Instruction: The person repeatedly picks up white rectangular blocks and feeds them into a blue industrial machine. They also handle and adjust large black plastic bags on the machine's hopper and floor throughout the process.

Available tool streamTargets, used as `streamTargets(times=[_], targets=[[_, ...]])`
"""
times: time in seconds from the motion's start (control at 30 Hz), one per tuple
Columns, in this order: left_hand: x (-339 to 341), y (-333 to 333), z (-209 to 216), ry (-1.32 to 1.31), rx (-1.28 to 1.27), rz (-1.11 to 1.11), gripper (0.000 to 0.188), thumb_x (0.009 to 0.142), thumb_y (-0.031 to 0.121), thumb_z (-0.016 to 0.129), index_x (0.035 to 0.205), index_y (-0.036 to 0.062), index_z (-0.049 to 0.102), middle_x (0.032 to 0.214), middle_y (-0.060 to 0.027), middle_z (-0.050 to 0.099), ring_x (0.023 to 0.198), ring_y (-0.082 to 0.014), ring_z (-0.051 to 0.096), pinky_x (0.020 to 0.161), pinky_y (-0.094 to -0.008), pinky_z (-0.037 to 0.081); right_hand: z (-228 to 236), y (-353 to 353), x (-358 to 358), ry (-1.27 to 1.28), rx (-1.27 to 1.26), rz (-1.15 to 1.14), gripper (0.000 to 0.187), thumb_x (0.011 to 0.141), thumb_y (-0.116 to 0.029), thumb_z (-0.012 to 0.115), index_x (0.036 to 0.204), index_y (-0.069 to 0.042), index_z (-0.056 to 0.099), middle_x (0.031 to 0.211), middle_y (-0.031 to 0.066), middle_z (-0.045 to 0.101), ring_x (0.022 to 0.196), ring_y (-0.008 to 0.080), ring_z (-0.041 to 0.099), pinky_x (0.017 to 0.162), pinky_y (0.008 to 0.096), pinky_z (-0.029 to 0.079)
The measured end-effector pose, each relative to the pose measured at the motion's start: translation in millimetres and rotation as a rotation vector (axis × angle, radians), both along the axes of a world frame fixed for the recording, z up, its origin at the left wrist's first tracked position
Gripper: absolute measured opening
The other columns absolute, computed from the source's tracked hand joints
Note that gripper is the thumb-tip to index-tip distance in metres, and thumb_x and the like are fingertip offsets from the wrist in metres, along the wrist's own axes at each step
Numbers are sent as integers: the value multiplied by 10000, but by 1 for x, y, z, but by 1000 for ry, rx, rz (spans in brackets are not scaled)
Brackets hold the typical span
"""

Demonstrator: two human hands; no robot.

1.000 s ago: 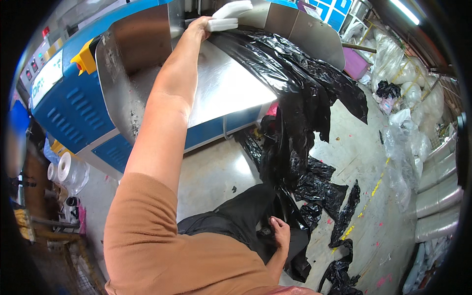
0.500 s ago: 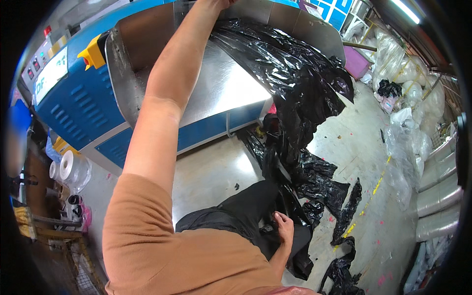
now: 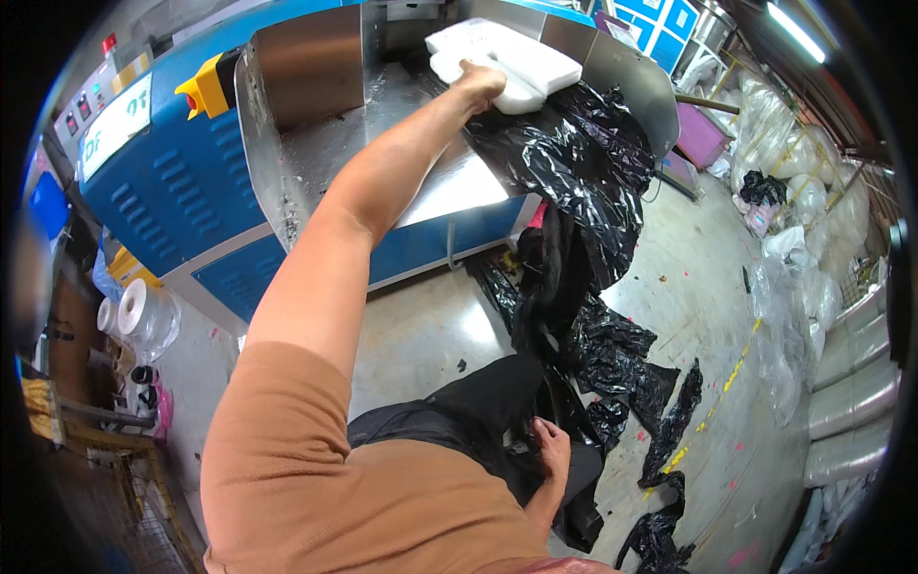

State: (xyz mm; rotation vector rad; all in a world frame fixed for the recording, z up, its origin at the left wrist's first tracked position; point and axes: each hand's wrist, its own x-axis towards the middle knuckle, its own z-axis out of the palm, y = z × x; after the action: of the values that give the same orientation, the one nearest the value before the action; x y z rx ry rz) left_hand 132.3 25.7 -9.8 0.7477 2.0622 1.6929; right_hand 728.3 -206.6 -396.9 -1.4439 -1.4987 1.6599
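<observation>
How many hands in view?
2: the left hand gripping the white foam over the black plastic sheeting; the right hand lower down, by the black trousers.

I wear a tan-brown top (image 3: 411, 502), its short left sleeve (image 3: 282, 397) creased, and black trousers (image 3: 478, 397); my left hand (image 3: 483, 88) and right hand (image 3: 553, 450) are bare.

Blue on the machine (image 3: 153, 201), silver-grey across its tray (image 3: 325, 153). Plain white for the foam block (image 3: 550, 67) atop the machine; glossy black for plastic film (image 3: 593, 191) at its right. Bright yellow for the fitting (image 3: 203, 89) at its left; plain tan for the shirt (image 3: 411, 497) before it; pale grey for floor (image 3: 708, 287) right of it, striped patchy yellow.
</observation>
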Motion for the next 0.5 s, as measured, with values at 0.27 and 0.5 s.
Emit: streamTargets(times=[0.27,0.5], targets=[[-80,14,-17,-77,-34,92,426,859,334,775,1152,35,700,1029,-149,699,676,-199,623,534,-403,509,-1,5,-17,-54,-23,59,397,978,-267,733,1226,42,723,1072,84,764,961,137,685,859,260,509],[-182,50,-38,273,-356,0,522,845,402,734,1186,8,717,1107,-215,720,964,-310,670,801,-465,538,7,-1,-15,-143,-60,27,435,955,-310,729,1228,28,730,1131,126,768,1054,180,695,957,302,501]])
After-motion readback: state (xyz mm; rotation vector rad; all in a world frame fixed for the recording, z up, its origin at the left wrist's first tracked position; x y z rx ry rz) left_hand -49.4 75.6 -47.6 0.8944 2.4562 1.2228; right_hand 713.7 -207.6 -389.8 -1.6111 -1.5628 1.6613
